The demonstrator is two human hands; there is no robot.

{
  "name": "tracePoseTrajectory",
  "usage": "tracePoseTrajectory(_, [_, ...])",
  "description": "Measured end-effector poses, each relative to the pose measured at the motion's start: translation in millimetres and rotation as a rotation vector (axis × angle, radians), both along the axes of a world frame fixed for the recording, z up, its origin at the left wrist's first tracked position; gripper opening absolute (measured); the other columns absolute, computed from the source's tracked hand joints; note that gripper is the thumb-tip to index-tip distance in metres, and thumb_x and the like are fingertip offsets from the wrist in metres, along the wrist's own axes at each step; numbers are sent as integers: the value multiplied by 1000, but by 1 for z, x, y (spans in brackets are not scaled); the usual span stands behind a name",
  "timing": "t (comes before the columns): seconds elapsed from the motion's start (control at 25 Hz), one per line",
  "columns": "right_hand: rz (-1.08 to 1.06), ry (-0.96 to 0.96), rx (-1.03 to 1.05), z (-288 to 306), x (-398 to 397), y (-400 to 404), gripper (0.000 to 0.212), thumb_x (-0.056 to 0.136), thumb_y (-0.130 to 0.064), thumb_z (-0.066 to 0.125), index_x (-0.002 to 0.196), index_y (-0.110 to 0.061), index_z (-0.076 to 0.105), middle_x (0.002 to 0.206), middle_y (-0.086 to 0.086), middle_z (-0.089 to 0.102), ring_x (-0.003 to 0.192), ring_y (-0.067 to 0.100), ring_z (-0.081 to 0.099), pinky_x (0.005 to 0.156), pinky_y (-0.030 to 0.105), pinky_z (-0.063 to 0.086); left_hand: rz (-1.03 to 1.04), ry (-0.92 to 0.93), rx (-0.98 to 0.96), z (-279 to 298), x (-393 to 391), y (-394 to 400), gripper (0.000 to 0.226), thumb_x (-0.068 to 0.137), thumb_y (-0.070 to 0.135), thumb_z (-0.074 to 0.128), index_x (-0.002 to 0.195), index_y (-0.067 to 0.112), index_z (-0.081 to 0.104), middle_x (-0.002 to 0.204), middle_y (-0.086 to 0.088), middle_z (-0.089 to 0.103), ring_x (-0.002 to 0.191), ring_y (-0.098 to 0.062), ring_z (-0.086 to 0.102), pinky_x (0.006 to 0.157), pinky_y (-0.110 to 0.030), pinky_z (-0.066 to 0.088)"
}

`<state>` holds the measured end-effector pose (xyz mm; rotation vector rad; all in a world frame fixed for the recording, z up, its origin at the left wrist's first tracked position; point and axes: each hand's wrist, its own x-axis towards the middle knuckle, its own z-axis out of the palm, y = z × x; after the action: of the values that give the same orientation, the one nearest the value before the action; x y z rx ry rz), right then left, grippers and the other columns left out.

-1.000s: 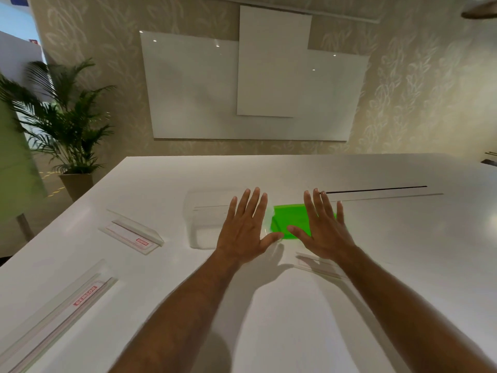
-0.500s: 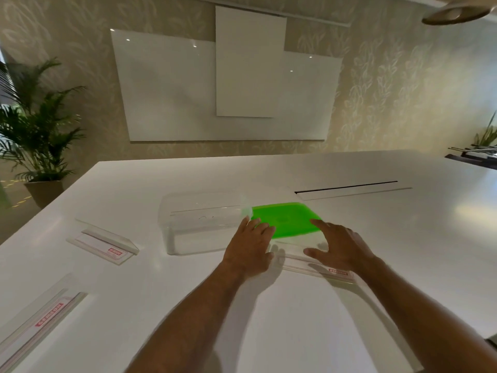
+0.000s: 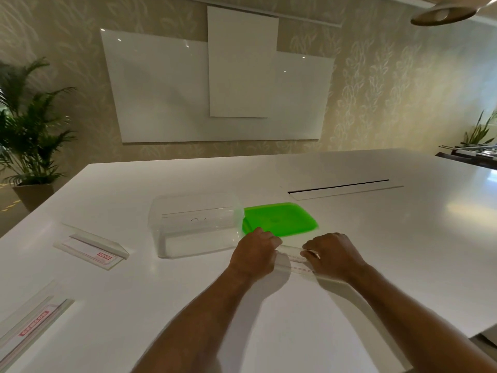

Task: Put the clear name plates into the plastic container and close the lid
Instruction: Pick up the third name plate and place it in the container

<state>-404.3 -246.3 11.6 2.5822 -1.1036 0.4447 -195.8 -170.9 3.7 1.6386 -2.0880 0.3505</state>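
A clear plastic container (image 3: 196,230) stands open on the white table (image 3: 376,238), with one clear name plate lying inside it. Its green lid (image 3: 279,219) lies flat just to the right. In front of the lid, my left hand (image 3: 255,254) and my right hand (image 3: 333,254) each grip one end of a clear name plate (image 3: 291,258). Whether it is off the table I cannot tell. Two more clear name plates with red labels lie at the left: one (image 3: 92,247) near the container, one (image 3: 32,327) at the near left edge.
A long cable slot (image 3: 338,187) runs across the table behind the lid. A potted palm (image 3: 29,125) stands beyond the table's left corner. Whiteboards hang on the far wall.
My hands have drawn back from the container and lid toward me and closed on the ends of the name plate. The camera has tilted up slightly.
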Motion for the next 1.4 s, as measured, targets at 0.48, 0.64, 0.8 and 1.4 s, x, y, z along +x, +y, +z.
tracePoseTrajectory(0.48, [215,-135,56,38,28,38,43,82,-65,52,90,-29,75,79,-15,74,73,5,68,68,28,54,-3,-135,-295,-3,26,17,33,54,-4,73,80,18,69,73,0,67,64,-24,59,54,-29,43])
tracePoseTrajectory(0.64, [304,-548,269,53,25,22,27,90,-42,55,91,-25,76,73,-15,69,66,7,63,67,37,56,3,-106,-356,-4,39,26,32,56,-5,72,77,18,63,70,1,63,60,-23,54,52,-29,38])
tracePoseTrajectory(0.8, [413,-318,310,39,21,10,60,80,-30,70,136,-38,51,133,-11,61,116,7,60,96,35,52,68,85,-406,-2,47,32,22,68,-1,65,74,19,60,69,1,61,54,-25,55,44,-29,40])
tracePoseTrajectory(1.4, [592,-319,183,56,88,43,71,65,-40,82,131,-36,56,119,-12,68,107,6,59,88,18,43,-216,1298,-25,32,61,58,22,69,15,69,86,2,70,86,-19,69,76,-18,62,70,-31,52])
